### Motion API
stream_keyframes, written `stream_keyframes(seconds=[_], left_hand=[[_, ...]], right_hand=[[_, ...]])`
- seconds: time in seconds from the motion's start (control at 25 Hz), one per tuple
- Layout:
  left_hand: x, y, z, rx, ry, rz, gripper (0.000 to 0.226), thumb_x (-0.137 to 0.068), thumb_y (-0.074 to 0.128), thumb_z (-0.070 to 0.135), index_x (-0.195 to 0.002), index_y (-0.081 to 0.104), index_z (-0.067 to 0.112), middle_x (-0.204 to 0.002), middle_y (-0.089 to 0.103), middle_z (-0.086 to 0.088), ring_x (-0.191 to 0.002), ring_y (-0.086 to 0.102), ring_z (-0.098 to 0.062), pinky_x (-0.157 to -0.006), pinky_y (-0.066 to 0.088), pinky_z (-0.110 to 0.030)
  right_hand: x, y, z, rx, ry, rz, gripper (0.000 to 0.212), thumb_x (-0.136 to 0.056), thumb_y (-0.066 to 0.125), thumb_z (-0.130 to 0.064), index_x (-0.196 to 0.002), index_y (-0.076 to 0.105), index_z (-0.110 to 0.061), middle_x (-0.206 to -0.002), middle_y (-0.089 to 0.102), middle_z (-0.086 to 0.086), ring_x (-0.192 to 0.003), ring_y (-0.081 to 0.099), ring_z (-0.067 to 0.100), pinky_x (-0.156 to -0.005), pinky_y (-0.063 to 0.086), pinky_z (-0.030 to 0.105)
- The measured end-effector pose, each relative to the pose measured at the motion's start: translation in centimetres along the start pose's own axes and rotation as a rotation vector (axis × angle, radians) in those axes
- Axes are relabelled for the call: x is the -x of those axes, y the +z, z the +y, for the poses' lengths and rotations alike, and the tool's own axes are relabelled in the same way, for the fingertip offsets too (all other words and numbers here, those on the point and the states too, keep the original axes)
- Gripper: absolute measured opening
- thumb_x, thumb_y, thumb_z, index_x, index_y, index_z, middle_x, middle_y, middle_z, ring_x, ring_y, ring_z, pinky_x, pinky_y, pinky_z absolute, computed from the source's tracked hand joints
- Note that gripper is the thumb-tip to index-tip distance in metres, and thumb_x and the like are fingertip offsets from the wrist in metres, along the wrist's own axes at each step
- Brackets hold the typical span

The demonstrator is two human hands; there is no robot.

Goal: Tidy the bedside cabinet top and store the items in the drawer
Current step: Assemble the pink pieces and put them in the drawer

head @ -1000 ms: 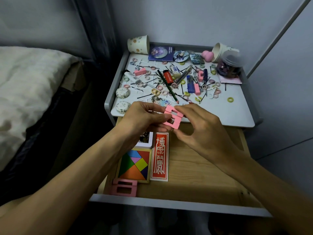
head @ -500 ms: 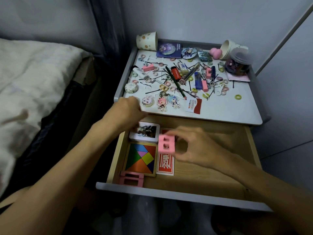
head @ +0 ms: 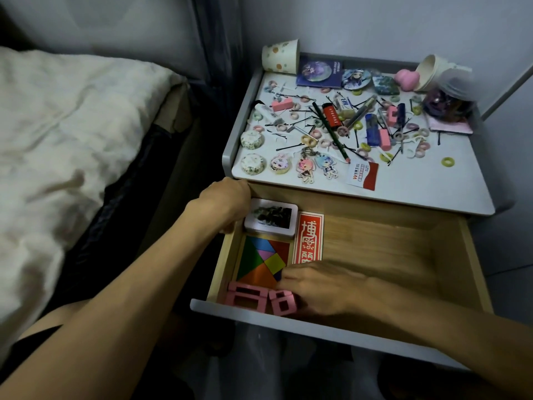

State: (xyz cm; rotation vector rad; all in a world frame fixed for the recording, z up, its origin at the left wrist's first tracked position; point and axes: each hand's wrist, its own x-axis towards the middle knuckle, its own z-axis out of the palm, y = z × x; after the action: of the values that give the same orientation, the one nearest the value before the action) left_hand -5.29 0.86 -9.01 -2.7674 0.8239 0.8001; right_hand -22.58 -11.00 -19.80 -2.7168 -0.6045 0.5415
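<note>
Since half a second ago, the pink block [head: 284, 304] has been brought down from above the red card [head: 310, 238] to the front left of the drawer [head: 375, 249]. There it is grasped by the right hand [head: 320, 290] and set just beside a pink frame [head: 248, 297] in the front left corner. The left hand [head: 225, 200] has been moved from the cabinet top [head: 432, 186] to the drawer's left wall near the rear corner; its grip cannot be told, the fingers being mostly hidden.

Within the drawer, a tangram [head: 262, 264] is laid along the left wall, with a white tin [head: 271, 216] behind it and the red card to its right. At the cabinet top's rear right corner a clear jar [head: 450, 102] filled with dark, mixed-colour pieces is seen.
</note>
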Motion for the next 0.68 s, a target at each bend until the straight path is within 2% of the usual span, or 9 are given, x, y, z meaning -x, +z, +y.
stream_keyframes(seconds=[0.08,0.16,0.28,0.36,0.48,0.68], left_hand=[[-0.1,0.1,0.0,-0.004,0.013,0.002,0.032,-0.082,0.06,-0.008,-0.061,0.042,0.008,-0.06,0.049,-0.006,-0.06,0.057,-0.02,-0.064,0.052,-0.032],[-0.1,0.2,0.1,0.003,0.021,0.014,0.032,-0.083,0.059,-0.009,-0.06,0.043,0.008,-0.06,0.049,-0.006,-0.054,0.052,-0.017,-0.064,0.052,-0.032],[-0.7,0.4,0.0,-0.002,0.021,0.015,0.029,-0.079,0.062,-0.01,-0.06,0.047,0.007,-0.059,0.052,-0.006,-0.054,0.056,-0.017,-0.067,0.057,-0.033],[-1.1,0.5,-0.1,0.01,0.005,-0.01,0.026,-0.075,0.068,-0.011,-0.062,0.053,0.006,-0.058,0.058,-0.008,-0.057,0.064,-0.022,-0.07,0.061,-0.037],[-1.4,0.6,-0.4,-0.001,0.007,-0.026,0.026,-0.075,0.069,-0.01,-0.06,0.055,0.006,-0.053,0.059,-0.007,-0.054,0.065,-0.021,-0.068,0.062,-0.037],[-1.5,0.6,-0.3,-0.043,0.032,-0.019,0.03,-0.075,0.066,-0.009,-0.056,0.052,0.008,-0.048,0.056,-0.004,-0.049,0.063,-0.018,-0.066,0.061,-0.034]], right_hand=[[-0.2,0.1,0.0,0.051,-0.013,-0.022,0.048,-0.09,0.063,-0.02,-0.135,0.046,-0.016,-0.124,0.05,0.004,-0.11,0.051,0.019,-0.094,0.047,0.033],[-0.4,0.1,-0.1,0.088,-0.037,-0.042,0.045,-0.093,0.06,-0.017,-0.135,0.045,-0.012,-0.126,0.05,0.007,-0.113,0.051,0.022,-0.096,0.046,0.033],[-0.9,0.2,-0.1,0.118,-0.08,-0.036,0.038,-0.097,0.053,-0.017,-0.133,0.048,-0.008,-0.124,0.054,0.012,-0.112,0.054,0.026,-0.097,0.047,0.04],[-0.9,0.5,0.0,0.115,-0.086,-0.021,0.04,-0.097,0.051,-0.016,-0.136,0.046,-0.007,-0.126,0.053,0.013,-0.113,0.054,0.027,-0.098,0.047,0.04],[-0.8,1.0,0.0,0.073,-0.073,-0.013,0.044,-0.098,0.049,-0.015,-0.141,0.041,-0.01,-0.131,0.049,0.011,-0.114,0.054,0.025,-0.099,0.046,0.038],[-1.3,1.6,0.3,0.022,-0.073,0.049,0.033,-0.097,0.052,-0.021,-0.13,0.052,-0.015,-0.119,0.053,0.006,-0.099,0.057,0.019,-0.086,0.053,0.034]])
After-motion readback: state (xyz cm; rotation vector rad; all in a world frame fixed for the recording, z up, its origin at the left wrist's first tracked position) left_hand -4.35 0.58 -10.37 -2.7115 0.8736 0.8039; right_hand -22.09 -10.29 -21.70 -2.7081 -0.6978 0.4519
